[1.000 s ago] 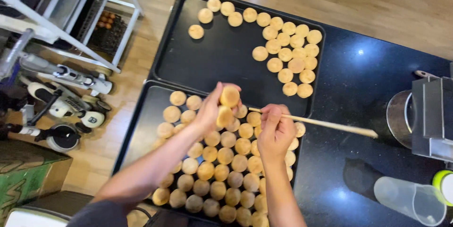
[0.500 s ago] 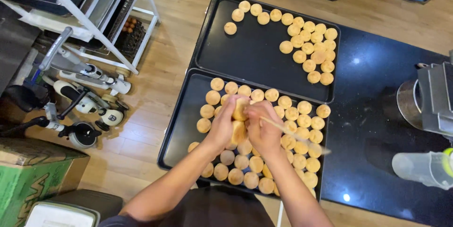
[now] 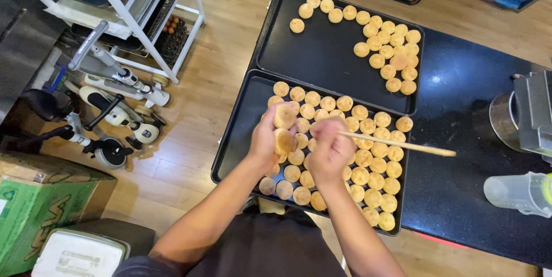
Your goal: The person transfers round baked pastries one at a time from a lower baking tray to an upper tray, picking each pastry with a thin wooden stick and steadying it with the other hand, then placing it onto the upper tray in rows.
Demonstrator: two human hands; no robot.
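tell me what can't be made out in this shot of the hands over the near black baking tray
- Head view: the tip of the thin wooden stick is hidden inside the right hand.
- The left hand holds round golden pastries; its fingers cover how many.
- Pastries beneath both hands on the near black baking tray are hidden.
- The grey metal machine and clear plastic cup are cut off by the right edge.

Golden-brown cakes (image 3: 368, 167), black tray (image 3: 241, 133)
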